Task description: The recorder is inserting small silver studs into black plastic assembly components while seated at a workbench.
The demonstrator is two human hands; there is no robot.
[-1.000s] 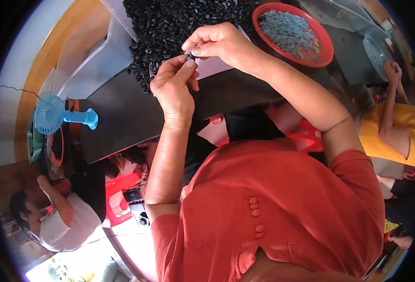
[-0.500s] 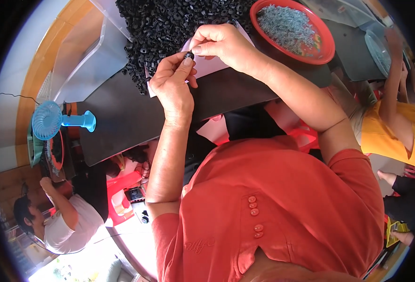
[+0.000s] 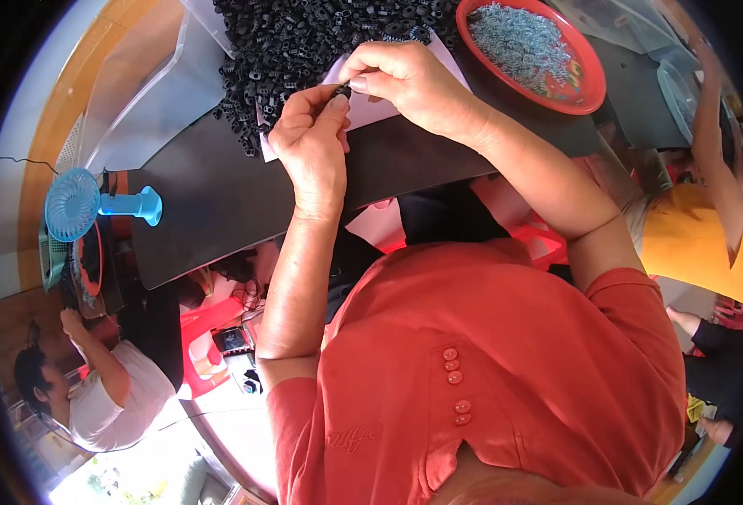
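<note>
Both hands are pinching one small black part (image 3: 340, 91) between them: left hand (image 3: 312, 143) below, right hand (image 3: 405, 80) above. Beyond them, black parts (image 3: 304, 42) are lying heaped, cut off at the top; right of them a red tray (image 3: 586, 80) is holding silvery pieces. The part's shape is mostly hidden by fingertips.
</note>
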